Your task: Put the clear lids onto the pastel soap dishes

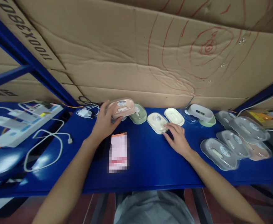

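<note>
Peach dish (125,104), left hand (104,121) clasping, right hand (178,137) half-open touching cream dish (155,123), cardboard (99,62) behind

On the right: four grey oval plastic dishes with clear covers (211,149) and one peach oval plastic dish (259,151) (any hidden beneath cannot be told). Far centre: one cream covered dish (155,123), one cream oval tray (174,117), one pale grey oval piece (206,110). Farther left: one peach covered dish (128,107), one pale green oval dish (138,117). Nearer: one pixelated pink-and-white rectangle (119,151).
</note>
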### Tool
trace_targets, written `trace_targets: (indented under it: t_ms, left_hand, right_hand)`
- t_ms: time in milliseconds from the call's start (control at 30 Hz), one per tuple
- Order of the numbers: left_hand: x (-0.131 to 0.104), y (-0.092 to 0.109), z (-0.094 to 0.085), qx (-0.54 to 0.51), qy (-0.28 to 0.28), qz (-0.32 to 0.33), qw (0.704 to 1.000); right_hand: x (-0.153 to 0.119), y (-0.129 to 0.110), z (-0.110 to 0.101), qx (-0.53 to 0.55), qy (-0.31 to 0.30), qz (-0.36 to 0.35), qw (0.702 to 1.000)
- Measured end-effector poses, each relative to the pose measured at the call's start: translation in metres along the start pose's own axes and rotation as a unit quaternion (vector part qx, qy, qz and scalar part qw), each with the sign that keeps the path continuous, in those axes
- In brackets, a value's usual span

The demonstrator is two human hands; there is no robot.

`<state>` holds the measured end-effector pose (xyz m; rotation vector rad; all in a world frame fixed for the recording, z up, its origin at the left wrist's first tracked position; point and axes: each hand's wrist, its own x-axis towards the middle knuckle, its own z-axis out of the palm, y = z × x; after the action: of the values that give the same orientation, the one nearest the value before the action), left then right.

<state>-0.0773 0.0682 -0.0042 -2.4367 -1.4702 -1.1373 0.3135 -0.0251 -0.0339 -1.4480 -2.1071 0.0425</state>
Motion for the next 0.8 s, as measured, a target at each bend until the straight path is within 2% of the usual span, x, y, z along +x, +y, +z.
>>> trace_targets:
  t_ms: [100,200,300,400,533,700,800]
  left_hand:
    - [-0.001,0.016,0.0,0.025,0.028,0.015,0.999]
    - [-0.003,0.043,-0.001,0.018,0.037,0.062,0.997]
    - [-0.009,0.073,-0.003,0.017,0.003,0.101,0.995]
    - [-0.014,0.094,-0.002,0.033,-0.028,0.115,0.992]
    - [-0.02,0.098,0.005,0.009,-0.077,0.153,0.985]
    - [-0.032,0.093,0.021,-0.043,-0.232,0.218,0.947]
    - [-0.036,0.093,0.025,-0.048,-0.268,0.227,0.935]
  right_hand:
    - [0.0,-0.001,-0.001,-0.001,0.001,-0.02,1.0]
    - [0.0,-0.002,0.001,-0.008,-0.018,-0.048,0.999]
    - [0.001,-0.002,0.004,0.003,-0.021,-0.043,0.999]
    - [0.002,-0.001,0.002,0.025,0.001,-0.014,1.0]
    - [0.003,0.001,-0.002,0.036,0.014,0.003,0.999]
    - [0.002,0.002,-0.001,0.04,0.017,-0.005,0.999]
    - [0.001,0.0,0.002,0.033,0.013,0.001,0.999]
